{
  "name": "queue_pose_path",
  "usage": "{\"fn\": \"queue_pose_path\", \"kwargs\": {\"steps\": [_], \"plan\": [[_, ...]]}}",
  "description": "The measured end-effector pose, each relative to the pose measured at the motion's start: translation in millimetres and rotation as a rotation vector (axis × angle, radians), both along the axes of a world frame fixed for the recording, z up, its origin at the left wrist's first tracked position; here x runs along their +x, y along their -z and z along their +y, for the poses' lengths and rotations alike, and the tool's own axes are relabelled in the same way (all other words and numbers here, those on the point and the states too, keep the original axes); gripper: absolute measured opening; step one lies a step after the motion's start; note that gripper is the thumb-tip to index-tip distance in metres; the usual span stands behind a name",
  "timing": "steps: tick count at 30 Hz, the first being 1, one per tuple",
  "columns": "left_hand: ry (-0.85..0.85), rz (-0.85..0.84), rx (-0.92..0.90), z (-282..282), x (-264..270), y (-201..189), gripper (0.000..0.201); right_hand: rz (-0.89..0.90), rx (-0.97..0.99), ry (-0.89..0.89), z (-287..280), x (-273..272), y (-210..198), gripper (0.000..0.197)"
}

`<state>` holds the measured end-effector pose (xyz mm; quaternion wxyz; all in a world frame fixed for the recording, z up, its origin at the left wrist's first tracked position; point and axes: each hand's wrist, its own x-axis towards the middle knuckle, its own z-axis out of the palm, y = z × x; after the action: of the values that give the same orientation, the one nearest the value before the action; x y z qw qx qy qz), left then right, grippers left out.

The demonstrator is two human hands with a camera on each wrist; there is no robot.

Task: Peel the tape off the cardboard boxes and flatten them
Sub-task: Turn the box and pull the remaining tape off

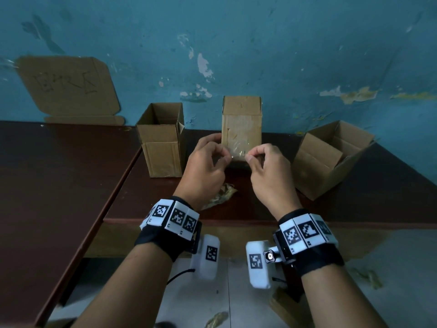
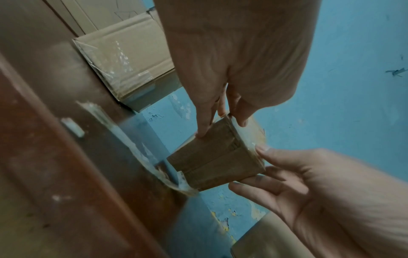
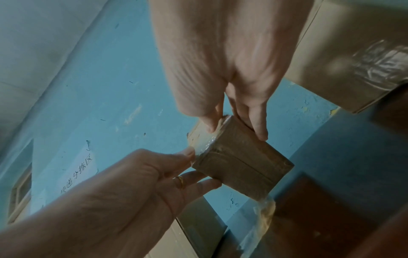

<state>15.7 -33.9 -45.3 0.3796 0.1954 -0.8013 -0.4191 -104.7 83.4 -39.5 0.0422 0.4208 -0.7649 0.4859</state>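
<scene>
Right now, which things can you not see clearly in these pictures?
- Head view: the left hand and right hand cover the middle box at its lower edge.
- Head view: the crumpled tape is half behind the left wrist.
- Head view: writing on the cardboard sheet is blurred.

Both forearms reach forward side by side, each wrist wearing a black band with white marker tiles. Left hand [image 1: 205, 166] raised, back toward the head camera, fingers curled, thumb and forefinger pinching at the box [image 1: 241, 129] edge. A ring [image 3: 180, 181] shows on one left finger. Right hand [image 1: 268, 172] level with the left, close beside it, fingers curled, thumb and fingertips gripping the same box's lower corner. Hands apart, not touching.
</scene>
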Motion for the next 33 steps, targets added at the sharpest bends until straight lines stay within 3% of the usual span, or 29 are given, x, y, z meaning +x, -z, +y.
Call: {"fn": "queue_pose_path", "kwargs": {"steps": [9, 11, 14, 18, 25, 33], "plan": [[0.121, 0.031, 0.101, -14, 5, 2, 0.007, -0.203, -0.007, -0.162, 13, -7, -10, 0.006], [0.121, 0.083, 0.135, -12, 2, 3, 0.006, -0.211, -0.025, -0.156, 13, -6, -11, 0.005], [0.037, 0.111, 0.154, -4, -3, 1, 0.023, -0.186, -0.018, -0.148, 10, -3, -10, 0.005], [-0.101, 0.121, 0.065, 0, -6, 3, 0.027, -0.199, -0.088, -0.136, 7, 4, -7, 0.01], [-0.065, 0.185, 0.179, 5, -4, -1, 0.027, -0.208, -0.175, -0.045, 1, 5, -3, 0.034], [-0.073, 0.169, 0.179, 4, -3, 1, 0.019, -0.193, -0.193, 0.01, -2, 4, -1, 0.036]]}}
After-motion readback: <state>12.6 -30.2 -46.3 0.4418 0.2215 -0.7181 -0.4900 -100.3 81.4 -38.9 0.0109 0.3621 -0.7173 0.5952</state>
